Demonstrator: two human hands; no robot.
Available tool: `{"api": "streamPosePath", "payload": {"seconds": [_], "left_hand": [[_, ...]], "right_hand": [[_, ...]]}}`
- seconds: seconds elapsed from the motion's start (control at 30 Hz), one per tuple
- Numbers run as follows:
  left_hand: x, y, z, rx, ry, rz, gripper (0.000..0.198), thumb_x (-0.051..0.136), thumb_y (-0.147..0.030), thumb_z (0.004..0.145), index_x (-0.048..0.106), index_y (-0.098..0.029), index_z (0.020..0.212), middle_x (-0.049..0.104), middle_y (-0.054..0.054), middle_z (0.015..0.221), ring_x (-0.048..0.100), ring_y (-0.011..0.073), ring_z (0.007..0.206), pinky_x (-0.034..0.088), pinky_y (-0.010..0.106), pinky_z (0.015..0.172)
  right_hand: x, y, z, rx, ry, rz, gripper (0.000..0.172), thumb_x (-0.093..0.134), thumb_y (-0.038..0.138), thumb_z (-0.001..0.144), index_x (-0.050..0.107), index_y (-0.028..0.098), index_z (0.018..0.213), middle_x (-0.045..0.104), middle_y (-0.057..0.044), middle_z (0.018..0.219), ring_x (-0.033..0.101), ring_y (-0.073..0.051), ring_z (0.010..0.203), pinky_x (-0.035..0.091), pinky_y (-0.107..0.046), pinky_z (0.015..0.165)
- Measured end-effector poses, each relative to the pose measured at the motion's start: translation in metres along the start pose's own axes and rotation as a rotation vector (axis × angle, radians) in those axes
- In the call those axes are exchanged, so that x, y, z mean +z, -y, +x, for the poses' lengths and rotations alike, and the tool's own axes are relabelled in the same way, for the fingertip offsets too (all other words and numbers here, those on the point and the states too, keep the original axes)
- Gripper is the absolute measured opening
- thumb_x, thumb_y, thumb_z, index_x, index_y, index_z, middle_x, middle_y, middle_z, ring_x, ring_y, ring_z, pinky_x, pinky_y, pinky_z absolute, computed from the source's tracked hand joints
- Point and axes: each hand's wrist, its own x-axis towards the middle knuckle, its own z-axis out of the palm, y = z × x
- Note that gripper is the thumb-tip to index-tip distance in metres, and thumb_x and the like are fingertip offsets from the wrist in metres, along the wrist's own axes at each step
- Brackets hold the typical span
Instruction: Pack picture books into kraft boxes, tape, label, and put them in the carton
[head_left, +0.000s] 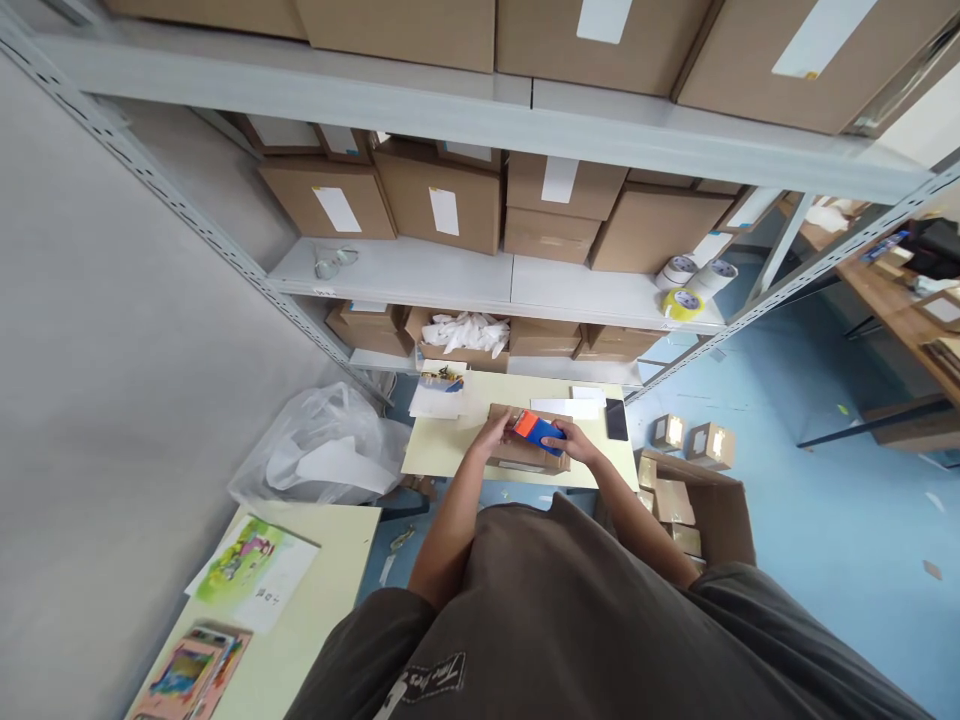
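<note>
Blue-and-orange box (pixel 541 432) sits over the carton (pixel 517 455), just below frame centre; your right hand (pixel 574 441) grasps its blue end, likely steadying it; whether your left hand (pixel 492 436) grips, I cannot tell.

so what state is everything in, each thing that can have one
right hand: gripping the blue end of the orange-and-blue box
left hand: at its orange end, grip unclear
cardboard box: partly covered, open or shut unclear
smartphone: lying flat, screen dark
large carton: open, smaller boxes inside
plastic bag: crumpled, bulging
eyeglasses: set down, folded or not unclear
</note>
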Motion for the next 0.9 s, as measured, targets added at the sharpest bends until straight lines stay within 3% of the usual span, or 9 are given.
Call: {"api": "streamPosePath", "payload": {"seconds": [0.13, 0.37, 0.6, 0.7, 0.8, 0.9], "left_hand": [[0.004, -0.003, -0.001, -0.074, 0.023, -0.083, 0.055, 0.079, -0.07, 0.083, 0.082, -0.017, 0.096, 0.08, 0.013, 0.089, 0.075, 0.026, 0.085, 0.053, 0.033, 0.067], [0.002, -0.005, -0.005, 0.064, 0.016, -0.199, 0.054, 0.086, -0.062, 0.079, 0.078, -0.015, 0.105, 0.08, 0.014, 0.106, 0.075, 0.0267, 0.1, 0.06, 0.036, 0.083], [-0.007, -0.01, -0.01, 0.123, -0.17, -0.143, 0.05, 0.093, -0.055, 0.068, 0.081, -0.014, 0.095, 0.079, 0.01, 0.091, 0.073, 0.0242, 0.088, 0.057, 0.034, 0.076], [-0.005, -0.012, -0.013, 0.184, -0.248, -0.022, 0.041, 0.089, -0.053, 0.073, 0.082, -0.015, 0.089, 0.077, 0.008, 0.081, 0.072, 0.0243, 0.084, 0.056, 0.035, 0.077], [-0.003, -0.015, -0.015, 0.264, -0.301, 0.052, 0.034, 0.083, -0.049, 0.079, 0.082, -0.016, 0.089, 0.079, 0.009, 0.086, 0.072, 0.0254, 0.089, 0.057, 0.036, 0.081], [-0.019, -0.019, -0.013, 0.283, -0.446, 0.1, 0.028, 0.078, -0.044, 0.082, 0.082, -0.017, 0.088, 0.079, 0.008, 0.085, 0.072, 0.0248, 0.09, 0.058, 0.034, 0.081]], "right_hand": [[-0.004, 0.01, -0.002, -0.03, 0.017, -0.013, 0.051, 0.081, 0.069, 0.074, 0.061, 0.023, 0.085, 0.062, 0.001, 0.08, 0.058, -0.02, 0.076, 0.05, -0.032, 0.071], [-0.009, 0.009, -0.002, -0.06, 0.047, -0.046, 0.049, 0.082, 0.067, 0.077, 0.062, 0.023, 0.082, 0.059, 0.003, 0.076, 0.056, -0.019, 0.074, 0.047, -0.031, 0.069], [-0.014, 0.007, -0.001, -0.072, 0.041, -0.122, 0.049, 0.08, 0.068, 0.077, 0.063, 0.023, 0.08, 0.061, 0.002, 0.075, 0.057, -0.019, 0.072, 0.044, -0.03, 0.067], [-0.011, 0.015, 0.001, -0.092, 0.007, -0.224, 0.051, 0.077, 0.072, 0.078, 0.062, 0.023, 0.077, 0.061, 0.002, 0.071, 0.055, -0.018, 0.069, 0.041, -0.029, 0.063], [-0.009, 0.024, 0.006, -0.108, -0.048, -0.279, 0.057, 0.071, 0.078, 0.082, 0.058, 0.024, 0.07, 0.058, 0.002, 0.065, 0.052, -0.017, 0.064, 0.038, -0.029, 0.06], [-0.022, 0.026, 0.005, -0.068, -0.063, -0.328, 0.06, 0.071, 0.081, 0.079, 0.057, 0.024, 0.067, 0.056, 0.002, 0.061, 0.051, -0.017, 0.061, 0.036, -0.029, 0.059]]}}
